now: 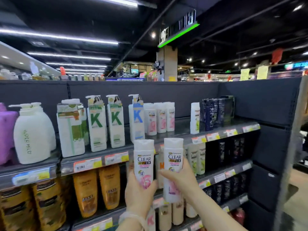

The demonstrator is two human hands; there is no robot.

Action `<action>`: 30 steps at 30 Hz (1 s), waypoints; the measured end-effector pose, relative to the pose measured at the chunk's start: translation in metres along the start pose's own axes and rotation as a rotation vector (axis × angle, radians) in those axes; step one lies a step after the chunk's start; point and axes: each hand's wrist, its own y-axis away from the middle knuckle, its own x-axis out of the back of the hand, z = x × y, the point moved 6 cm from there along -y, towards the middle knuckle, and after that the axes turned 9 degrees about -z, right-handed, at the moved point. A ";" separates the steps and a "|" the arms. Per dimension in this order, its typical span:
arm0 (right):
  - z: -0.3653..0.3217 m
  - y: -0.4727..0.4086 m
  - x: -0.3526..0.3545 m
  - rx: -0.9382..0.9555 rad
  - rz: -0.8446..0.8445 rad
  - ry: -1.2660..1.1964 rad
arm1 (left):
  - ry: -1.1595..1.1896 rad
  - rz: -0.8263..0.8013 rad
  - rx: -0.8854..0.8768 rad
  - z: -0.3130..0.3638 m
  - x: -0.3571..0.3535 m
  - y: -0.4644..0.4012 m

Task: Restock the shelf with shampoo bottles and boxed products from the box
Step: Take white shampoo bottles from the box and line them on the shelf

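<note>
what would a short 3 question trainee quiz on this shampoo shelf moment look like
1. True or false: each hand holds a white pink-flowered CLEAR shampoo bottle.
2. Which top-shelf spot suits them? A) the bare gap beside the matching white pink-labelled CLEAR bottles B) by the purple bottle
3. What letter marks the tall white pump bottles?

Key:
1. True: left hand holds the left CLEAR bottle, right hand the right CLEAR bottle.
2. A: the gap adjoins the shelved CLEAR bottles.
3. K, on the pump bottles.

White plastic shampoo bottles [143,161] with pink flower print; white pump bottles [98,124] lettered green K; amber-orange bottles [85,190]; dark grey metal shelf [183,126].
</note>
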 end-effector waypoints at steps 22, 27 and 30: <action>-0.037 -0.233 0.110 0.189 -0.079 0.029 | -0.028 0.221 -0.167 0.087 -0.111 -0.179; -0.025 -0.275 0.106 0.194 -0.080 -0.029 | -0.079 0.253 -0.183 0.084 -0.119 -0.212; -0.013 -0.293 0.102 0.195 -0.104 -0.027 | -0.111 0.274 -0.193 0.079 -0.122 -0.218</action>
